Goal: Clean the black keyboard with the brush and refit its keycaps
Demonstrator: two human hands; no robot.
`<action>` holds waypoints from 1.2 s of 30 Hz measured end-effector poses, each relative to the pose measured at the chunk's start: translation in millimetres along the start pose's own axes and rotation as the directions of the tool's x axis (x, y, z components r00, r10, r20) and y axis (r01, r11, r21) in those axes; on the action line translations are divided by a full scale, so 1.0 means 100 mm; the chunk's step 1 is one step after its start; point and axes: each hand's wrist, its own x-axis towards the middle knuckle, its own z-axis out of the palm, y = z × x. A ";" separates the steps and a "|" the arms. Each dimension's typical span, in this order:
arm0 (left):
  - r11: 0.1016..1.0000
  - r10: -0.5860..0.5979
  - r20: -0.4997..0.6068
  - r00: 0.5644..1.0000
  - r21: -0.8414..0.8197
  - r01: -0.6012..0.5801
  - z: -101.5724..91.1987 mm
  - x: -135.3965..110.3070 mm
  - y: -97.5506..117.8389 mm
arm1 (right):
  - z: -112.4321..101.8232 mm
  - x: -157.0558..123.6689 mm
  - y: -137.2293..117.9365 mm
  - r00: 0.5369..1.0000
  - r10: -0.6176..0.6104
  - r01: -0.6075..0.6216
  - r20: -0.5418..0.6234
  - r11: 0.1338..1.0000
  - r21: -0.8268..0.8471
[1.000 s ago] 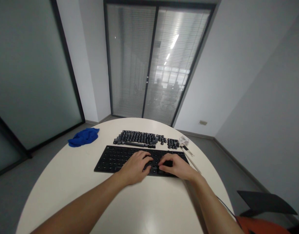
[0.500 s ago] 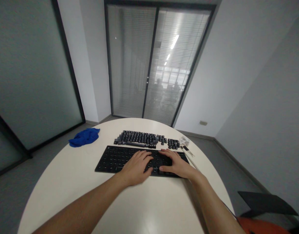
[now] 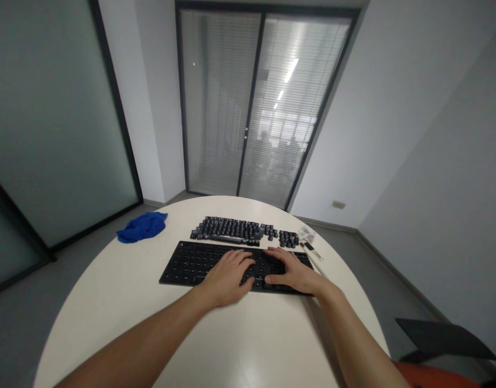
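Note:
A black keyboard base [image 3: 191,264] with its keycaps removed lies on a round white table [image 3: 110,302]. My left hand [image 3: 227,277] rests palm down on the middle of the keyboard, fingers spread flat. My right hand [image 3: 292,272] lies flat on the keyboard's right part, fingers stretched toward the left. Neither hand holds anything. Behind the keyboard, several loose black keycaps [image 3: 232,229] are laid out in rows, with a smaller group [image 3: 287,238] to the right.
A crumpled blue cloth [image 3: 142,227] lies at the table's far left edge. Small tools and a clear bag [image 3: 308,242] sit at the far right, with a thin cable running off the table. A dark chair [image 3: 442,339] stands at lower right.
My right hand has opened from a curled pose to flat and slid slightly forward on the keyboard. The left hand has barely moved. The view has shifted a little.

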 end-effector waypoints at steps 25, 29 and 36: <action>1.000 -0.005 0.021 1.000 0.013 0.005 0.00 0.01 -0.01 | 0.01 -0.08 0.02 0.997 0.011 -0.001 0.081 0.993 -0.121; 1.000 0.003 0.014 1.000 0.012 -0.003 0.00 0.01 -0.01 | 0.04 -0.07 -0.01 0.998 0.027 -0.018 0.059 0.989 -0.149; 1.000 0.026 0.015 1.000 0.003 -0.026 -0.02 0.01 -0.01 | 0.08 -0.03 0.00 0.997 -0.025 0.012 -0.070 0.984 -0.175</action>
